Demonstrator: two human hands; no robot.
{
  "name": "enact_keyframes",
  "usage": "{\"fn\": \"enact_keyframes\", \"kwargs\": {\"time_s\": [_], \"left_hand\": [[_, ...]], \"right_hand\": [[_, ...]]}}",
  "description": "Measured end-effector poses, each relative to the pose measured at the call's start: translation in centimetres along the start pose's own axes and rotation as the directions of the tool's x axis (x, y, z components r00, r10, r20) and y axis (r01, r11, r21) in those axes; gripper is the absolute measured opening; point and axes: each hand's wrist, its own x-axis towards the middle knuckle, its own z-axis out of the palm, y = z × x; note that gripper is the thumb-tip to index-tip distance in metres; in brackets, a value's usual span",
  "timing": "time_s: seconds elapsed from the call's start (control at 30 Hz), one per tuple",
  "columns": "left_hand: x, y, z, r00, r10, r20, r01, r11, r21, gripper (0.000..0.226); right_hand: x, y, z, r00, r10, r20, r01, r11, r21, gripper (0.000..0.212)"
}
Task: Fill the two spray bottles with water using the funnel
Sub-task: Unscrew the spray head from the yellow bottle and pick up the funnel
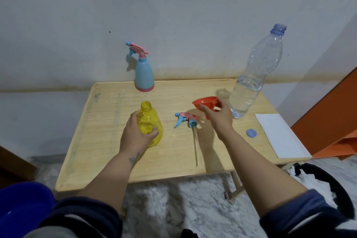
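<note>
My left hand (pixel 135 133) grips the open yellow spray bottle (pixel 149 120), which stands upright on the wooden table (pixel 108 141) with its top off. Its blue and pink spray head (pixel 186 120) lies on the table to the right, tube pointing toward me. My right hand (pixel 218 117) holds the red funnel (pixel 206 103) just above the table, beside the spray head. A blue spray bottle (pixel 144 75) with its head on stands at the table's back edge. The large clear water bottle (pixel 251 83), uncapped and partly full, stands at the right.
A blue bottle cap (pixel 251 133) lies near a white sheet (pixel 280 135) at the table's right edge. An orange panel (pixel 332 114) stands to the right. A wall rises right behind the table. A blue basin (pixel 21 208) sits at the lower left.
</note>
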Motion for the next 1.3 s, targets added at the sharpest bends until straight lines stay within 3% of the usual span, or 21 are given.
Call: {"fn": "enact_keyframes", "kwargs": {"time_s": [0.2,0.37,0.57,0.93,1.03,1.3], "left_hand": [[-0.1,-0.1,-0.9,0.998,0.003,0.061,-0.002,1.000,-0.015,0.067],[0.0,0.2,-1.4,0.996,0.025,0.089,-0.024,1.000,-0.015,0.067],[0.2,0.4,-1.7,0.994,0.021,0.104,-0.020,1.000,-0.004,0.063],[0.0,0.8,-1.9,0.993,0.016,0.121,-0.017,1.000,0.007,0.060],[0.1,1.0,-1.9,0.992,0.003,0.125,-0.003,1.000,0.004,0.060],[0.1,1.9,-0.7,0.993,-0.086,0.081,0.085,0.996,0.009,0.065]], "right_hand": [[-3.2,-6.4,4.3,0.970,-0.150,0.191,0.102,0.964,0.244,0.062],[-5.3,-9.1,7.3,0.932,-0.202,0.302,0.087,0.931,0.355,0.058],[-6.3,-8.5,8.8,0.911,-0.209,0.355,0.086,0.939,0.332,0.062],[-6.9,-5.3,8.3,0.890,-0.179,0.420,0.137,0.982,0.128,0.080],[-6.3,-4.7,6.7,0.917,-0.131,0.376,0.122,0.991,0.047,0.076],[-0.8,-2.0,-2.8,0.994,-0.091,0.061,0.102,0.975,-0.197,0.065]]}}
